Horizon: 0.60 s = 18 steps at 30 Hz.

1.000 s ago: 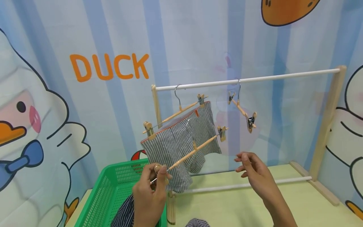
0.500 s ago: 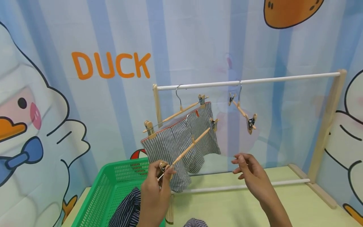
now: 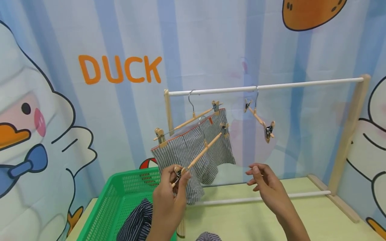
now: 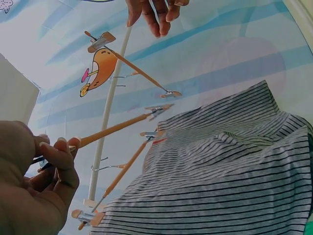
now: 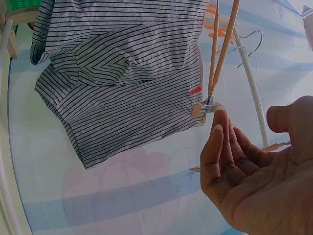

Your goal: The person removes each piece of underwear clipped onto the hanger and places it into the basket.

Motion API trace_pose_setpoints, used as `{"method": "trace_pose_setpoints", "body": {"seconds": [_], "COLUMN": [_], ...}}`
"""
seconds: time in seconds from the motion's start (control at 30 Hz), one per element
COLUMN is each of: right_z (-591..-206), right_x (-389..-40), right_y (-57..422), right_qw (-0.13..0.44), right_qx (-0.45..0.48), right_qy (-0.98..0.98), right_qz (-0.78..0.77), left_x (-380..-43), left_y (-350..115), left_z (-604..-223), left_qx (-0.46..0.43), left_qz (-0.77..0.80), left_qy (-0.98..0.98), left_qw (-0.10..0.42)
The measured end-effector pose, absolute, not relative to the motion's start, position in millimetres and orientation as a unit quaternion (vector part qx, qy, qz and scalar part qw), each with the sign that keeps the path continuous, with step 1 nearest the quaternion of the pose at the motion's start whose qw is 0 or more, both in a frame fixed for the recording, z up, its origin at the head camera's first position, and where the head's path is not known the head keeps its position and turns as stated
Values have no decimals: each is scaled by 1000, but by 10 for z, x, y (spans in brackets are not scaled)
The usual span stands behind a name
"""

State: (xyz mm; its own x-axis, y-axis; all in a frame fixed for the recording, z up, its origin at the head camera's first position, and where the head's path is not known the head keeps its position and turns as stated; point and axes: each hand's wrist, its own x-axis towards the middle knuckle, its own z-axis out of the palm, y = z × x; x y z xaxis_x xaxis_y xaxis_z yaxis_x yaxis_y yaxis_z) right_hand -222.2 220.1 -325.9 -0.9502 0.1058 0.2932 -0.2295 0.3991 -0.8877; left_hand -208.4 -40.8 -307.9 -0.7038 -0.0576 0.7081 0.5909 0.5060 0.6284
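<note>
My left hand (image 3: 170, 197) pinches the near clip of a wooden clip hanger (image 3: 198, 156). Its bar slants up to the right, and its far clip carries no cloth. Behind it, striped shorts (image 3: 181, 150) with an orange waistband edge hang from a second clip hanger (image 3: 187, 123) on the rack's rail. To the right, apart from the held hanger, my right hand (image 3: 268, 185) hovers with loosely bent fingers and nothing in them. In the right wrist view its fingertips overlap a clip (image 5: 208, 107), seemingly by line of sight. The left wrist view shows the held hanger (image 4: 115, 128) leaving my fingers.
The white rail (image 3: 301, 83) of a wooden-ended rack also bears a bare clip hanger (image 3: 257, 117). At left stands a green basket (image 3: 104, 201) with dark striped cloth (image 3: 135, 221) in it. A grey striped bundle (image 3: 208, 236) lies at the table's (image 3: 241, 221) near side.
My left hand has moved slightly right and up, and the hanger's far end has swung left and up over the shorts. The right hand stays almost in place.
</note>
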Motion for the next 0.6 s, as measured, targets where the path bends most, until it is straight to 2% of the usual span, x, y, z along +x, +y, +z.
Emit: {"method": "trace_pose_setpoints", "body": {"seconds": [0.13,0.6], "right_z": [-3268,-3273], "right_x": [-2225,-2227], "right_y": [2205,2188], "right_qw": [161,147], "right_qx": [45,43], "right_qy": [-824,-823], "right_qz": [541,547], "left_x": [-2093,-2215], "left_y": [-370,-142], "left_z": [-3004,-2699], "left_qx": [-167,-189], "left_qz": [-459,-468], "left_qy": [-806,-784], "left_qw": [334,361]}}
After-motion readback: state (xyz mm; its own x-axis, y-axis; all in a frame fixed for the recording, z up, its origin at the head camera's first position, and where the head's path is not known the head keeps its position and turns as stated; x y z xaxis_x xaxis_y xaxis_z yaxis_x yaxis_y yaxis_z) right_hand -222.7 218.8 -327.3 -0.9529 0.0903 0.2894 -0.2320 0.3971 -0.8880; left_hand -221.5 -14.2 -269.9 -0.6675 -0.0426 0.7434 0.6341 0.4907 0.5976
